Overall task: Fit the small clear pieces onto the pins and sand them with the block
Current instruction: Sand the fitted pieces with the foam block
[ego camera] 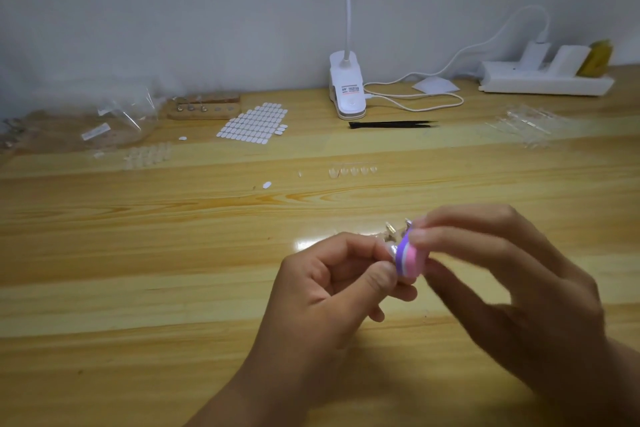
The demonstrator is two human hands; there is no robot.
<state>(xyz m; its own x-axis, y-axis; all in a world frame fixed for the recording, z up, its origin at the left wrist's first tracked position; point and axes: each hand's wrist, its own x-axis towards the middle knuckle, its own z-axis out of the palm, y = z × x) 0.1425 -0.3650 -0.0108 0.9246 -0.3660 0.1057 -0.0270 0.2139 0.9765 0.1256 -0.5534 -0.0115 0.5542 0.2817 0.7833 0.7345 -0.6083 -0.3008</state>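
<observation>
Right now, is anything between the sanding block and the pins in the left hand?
Nothing visible. The right hand holds the block close beside the pins the left hand pinches; the contact spot is hidden.

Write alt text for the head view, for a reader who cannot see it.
Over a wooden table, a person's right hand holds a pink and purple sanding block against small metal pins pinched in the left hand. Farther back lie a sheet of white stickers, black tweezers, a white clip lamp and a power strip.
</observation>
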